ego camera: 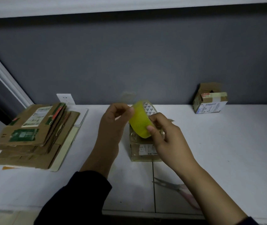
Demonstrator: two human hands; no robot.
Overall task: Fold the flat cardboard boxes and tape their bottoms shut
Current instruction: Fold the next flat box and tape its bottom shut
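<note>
Dark sleeve (74, 200) first, then leftmost a stack of flat cardboard boxes (33, 135), several deep and too layered to count, all unfolded. At centre the left hand (113, 127) pinches the upper edge of the one yellow tape roll (140, 123), and the right hand (166, 140) curls its fingers (150, 128) round the lower side. Both hover just above a folded box (143, 150) on the surface (226, 143), probably about to be taped. One pair of scissors (175, 190) lies nearer. Far right, a second folded box (209, 101) looks taped, so I judge the task barely begun.
</note>
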